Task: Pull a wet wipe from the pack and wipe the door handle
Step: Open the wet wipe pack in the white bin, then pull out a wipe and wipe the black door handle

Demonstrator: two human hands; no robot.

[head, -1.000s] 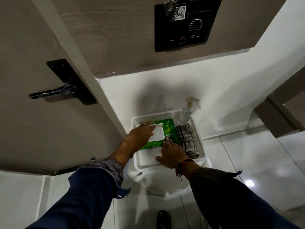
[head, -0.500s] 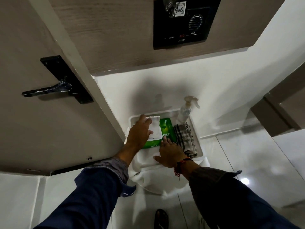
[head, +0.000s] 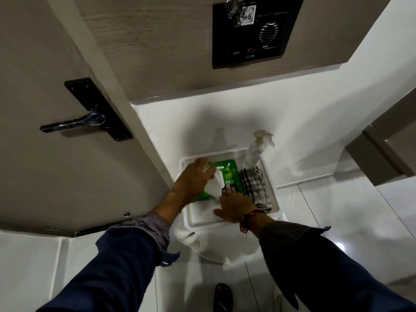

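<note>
One green wipe pack lies in one white tray near its far edge; left hand pinches one white wipe over it; right hand lies flat, fingers spread, touching the pack's near edge; one door handle hangs well apart.

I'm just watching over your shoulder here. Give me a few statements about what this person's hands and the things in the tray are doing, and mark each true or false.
1. The left hand is pulling a white wipe from the green pack. True.
2. The right hand grips the door handle. False: it presses down on the pack; nothing touches the handle.
3. A checked cloth lies right of the pack in the white tray. True.
4. The spray bottle lies flat on the floor. False: it stands upright at the tray's far corner.
</note>
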